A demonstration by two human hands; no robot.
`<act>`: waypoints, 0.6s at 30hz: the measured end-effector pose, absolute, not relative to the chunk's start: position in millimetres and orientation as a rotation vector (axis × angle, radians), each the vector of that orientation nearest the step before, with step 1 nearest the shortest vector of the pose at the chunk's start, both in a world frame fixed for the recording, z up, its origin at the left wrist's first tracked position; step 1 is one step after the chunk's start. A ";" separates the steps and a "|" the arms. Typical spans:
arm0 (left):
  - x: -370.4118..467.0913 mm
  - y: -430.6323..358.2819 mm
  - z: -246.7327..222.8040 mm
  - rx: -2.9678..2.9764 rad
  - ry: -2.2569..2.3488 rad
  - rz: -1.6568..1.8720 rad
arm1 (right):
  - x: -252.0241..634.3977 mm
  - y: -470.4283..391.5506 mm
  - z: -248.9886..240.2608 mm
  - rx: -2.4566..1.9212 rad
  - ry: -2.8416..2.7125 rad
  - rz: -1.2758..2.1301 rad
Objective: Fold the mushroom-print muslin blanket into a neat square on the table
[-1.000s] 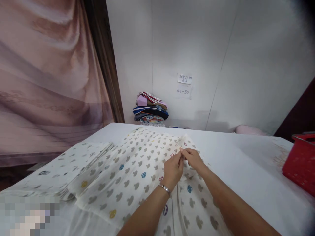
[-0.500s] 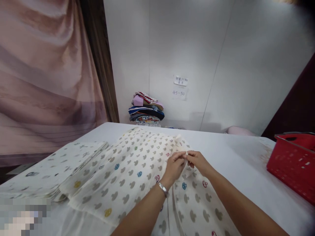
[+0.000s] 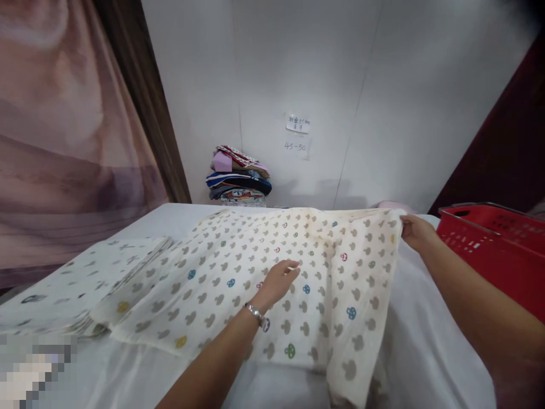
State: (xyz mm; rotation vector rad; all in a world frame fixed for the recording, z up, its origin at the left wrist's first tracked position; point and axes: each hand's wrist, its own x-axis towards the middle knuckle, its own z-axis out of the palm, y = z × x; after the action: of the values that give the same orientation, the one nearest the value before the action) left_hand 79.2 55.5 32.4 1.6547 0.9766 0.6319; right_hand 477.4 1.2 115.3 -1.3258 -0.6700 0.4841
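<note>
A cream cloth with a mushroom print (image 3: 251,250) lies spread over the white table (image 3: 170,213). My right hand (image 3: 415,230) pinches its far right corner and holds that edge raised, so the right part of the cloth hangs down in a fold. Over the middle of the cloth is my left hand (image 3: 279,278), with a silver bracelet at the wrist. Its fingers are slightly bent and apart, with nothing in them. To the left is a folded stack of white printed cloth (image 3: 85,278), partly beside the mushroom cloth's left edge.
A red basket (image 3: 489,250) stands at the right. Against the back wall is a pile of folded fabrics (image 3: 239,176). Paper notes (image 3: 297,136) are stuck on the wall. A pink curtain (image 3: 63,125) hangs at the left.
My right hand has moved far to the right with the cloth's edge, unfolding the bunched part. My left hand has let go and moved slightly left. The view has shifted a little.
</note>
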 end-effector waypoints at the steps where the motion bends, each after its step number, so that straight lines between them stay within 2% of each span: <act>1: 79.6 45.4 30.2 1.723 0.962 0.542 | 481.7 -4.8 114.4 -1.338 -0.628 0.517; 5: 76.8 9.1 20.8 1.983 0.863 0.354 | 478.1 -19.4 109.6 -1.411 -0.572 0.528; 9: 58.4 3.4 25.8 2.107 0.788 0.350 | 473.4 -21.3 122.1 -1.440 -0.563 0.500; 14: 20.0 39.8 53.6 2.180 1.042 0.604 | 456.8 -40.8 151.6 -1.335 -0.962 0.463; 18: -6.3 70.7 66.3 2.281 1.169 0.887 | 435.7 -97.2 143.9 -1.453 -1.200 0.255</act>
State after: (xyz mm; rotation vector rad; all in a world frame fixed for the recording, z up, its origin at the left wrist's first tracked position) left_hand -6.3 70.7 66.3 2.2809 1.1690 0.8867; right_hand 435.7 -97.2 143.9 -1.4529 -1.1996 0.2546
